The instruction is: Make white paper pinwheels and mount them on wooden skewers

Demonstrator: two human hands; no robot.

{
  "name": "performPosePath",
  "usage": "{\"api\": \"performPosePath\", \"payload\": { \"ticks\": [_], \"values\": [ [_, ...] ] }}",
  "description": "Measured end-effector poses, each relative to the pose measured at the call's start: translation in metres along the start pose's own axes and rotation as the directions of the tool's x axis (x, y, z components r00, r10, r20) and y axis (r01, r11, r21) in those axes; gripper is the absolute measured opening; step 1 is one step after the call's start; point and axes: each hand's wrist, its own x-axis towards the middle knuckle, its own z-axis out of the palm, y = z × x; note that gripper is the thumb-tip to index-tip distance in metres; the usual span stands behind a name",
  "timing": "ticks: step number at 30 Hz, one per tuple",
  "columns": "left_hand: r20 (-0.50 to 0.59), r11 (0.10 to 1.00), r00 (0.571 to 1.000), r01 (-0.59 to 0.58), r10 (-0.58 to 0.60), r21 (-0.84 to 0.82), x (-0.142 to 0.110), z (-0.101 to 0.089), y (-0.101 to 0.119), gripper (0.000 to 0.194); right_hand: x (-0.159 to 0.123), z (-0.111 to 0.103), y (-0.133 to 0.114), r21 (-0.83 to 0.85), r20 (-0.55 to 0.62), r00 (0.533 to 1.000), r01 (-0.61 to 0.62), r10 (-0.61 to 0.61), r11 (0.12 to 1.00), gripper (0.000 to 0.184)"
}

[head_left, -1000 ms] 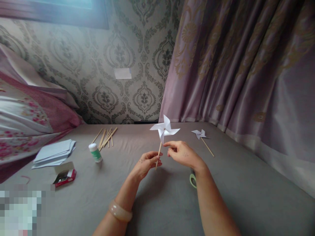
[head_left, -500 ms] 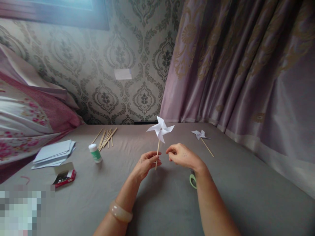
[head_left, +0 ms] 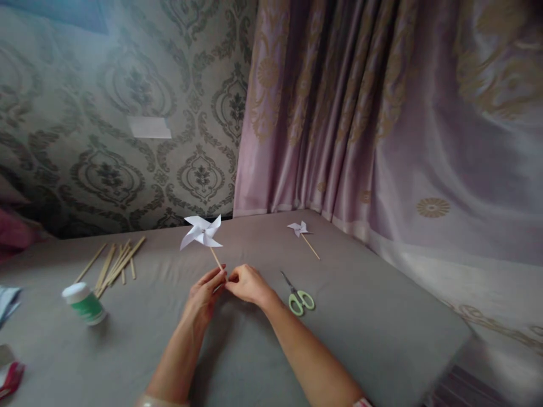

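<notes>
A white paper pinwheel [head_left: 202, 230] on a thin wooden stick is raised over the table, leaning to the left. My left hand [head_left: 206, 294] is closed around the stick below the blades. Close against it, my right hand [head_left: 249, 285] pinches at the stick's lower end, which the fingers mostly hide. To the right of my right hand, green-handled scissors [head_left: 297, 297] lie slightly spread on the cloth. Farther back, a second white pinwheel [head_left: 299, 228] rests on the table with its stick pointing toward the front right.
Several wooden sticks [head_left: 121, 263] lie in a loose pile at the left. A white and green bottle [head_left: 85, 303] stands before them. Part of a red box [head_left: 12, 377] shows at the left edge. Behind the table are a patterned wall and a purple curtain [head_left: 271, 141].
The view has turned to the right. My right hand has come over to the stick and closed at its lower end. The pinwheel now tilts left, and the scissors show in full.
</notes>
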Motion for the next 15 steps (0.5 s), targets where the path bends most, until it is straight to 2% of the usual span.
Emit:
{"api": "performPosePath", "payload": {
  "ticks": [3,7,11,15],
  "values": [
    [-0.005,1.000,1.000,0.016,-0.016,-0.002,-0.003,0.003,0.001,0.015,0.001,0.003,-0.003,-0.002,-0.035,0.998,-0.047,0.047,0.999,0.022],
    [-0.032,0.999,0.999,0.022,-0.021,0.030,-0.002,0.000,0.000,0.009,0.011,-0.002,0.008,0.009,-0.005,0.993,-0.118,0.118,0.993,0.019],
    [-0.031,0.996,0.997,0.066,-0.064,0.055,0.002,-0.007,-0.003,0.006,0.026,-0.026,0.044,-0.008,0.020,0.971,-0.239,0.239,0.971,0.028],
    [-0.004,0.994,0.997,0.076,-0.076,0.074,0.005,-0.009,-0.005,0.008,0.028,-0.058,0.093,-0.065,-0.053,0.930,-0.366,0.363,0.928,0.034]
  ]
}}
